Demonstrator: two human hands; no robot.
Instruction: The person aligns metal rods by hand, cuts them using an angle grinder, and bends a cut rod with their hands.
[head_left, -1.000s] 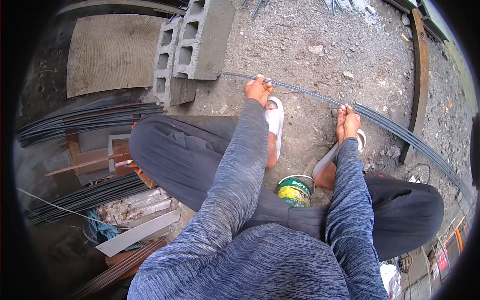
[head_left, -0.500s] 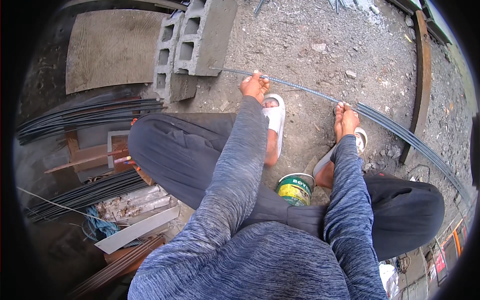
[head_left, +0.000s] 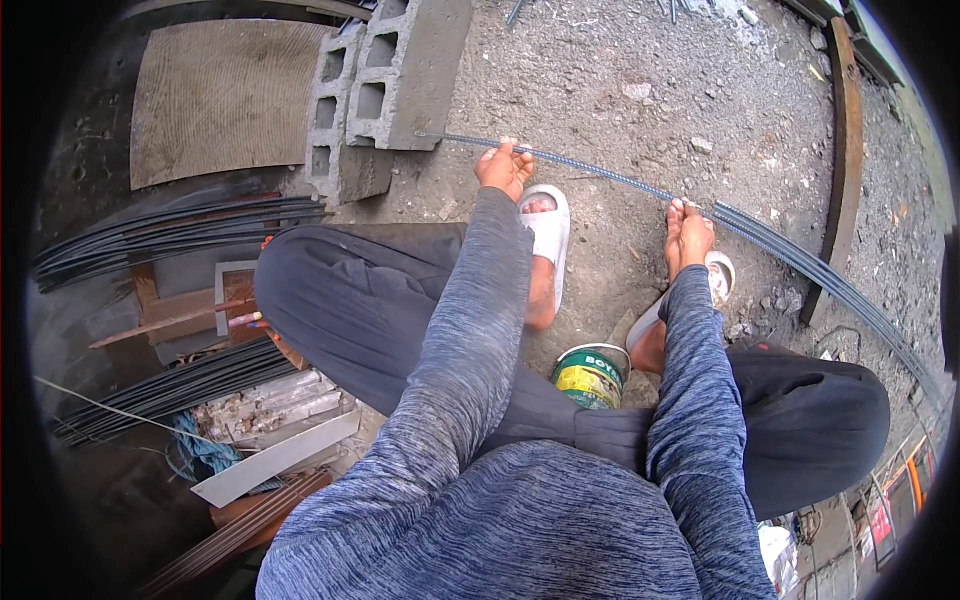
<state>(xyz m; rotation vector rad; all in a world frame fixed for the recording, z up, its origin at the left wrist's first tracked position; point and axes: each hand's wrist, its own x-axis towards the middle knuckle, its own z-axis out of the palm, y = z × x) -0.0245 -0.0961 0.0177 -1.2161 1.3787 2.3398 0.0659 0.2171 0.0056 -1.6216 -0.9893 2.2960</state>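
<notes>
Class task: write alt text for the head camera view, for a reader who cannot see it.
A seated person's left hand and right hand grip a long ribbed steel bar lying across gravel ground. White sandals are on the feet, a green tin sits between the legs, and concrete blocks lie ahead.

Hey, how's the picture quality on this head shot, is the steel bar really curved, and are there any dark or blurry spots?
Head view: the fisheye bends the steel bar that the left hand and right hand grip, so its curve cannot be trusted; soft, even daylight on the gravel ground, no hard shadows or glare; the rim goes black, and the rod bundle at the left looks dim and smeared.
</notes>
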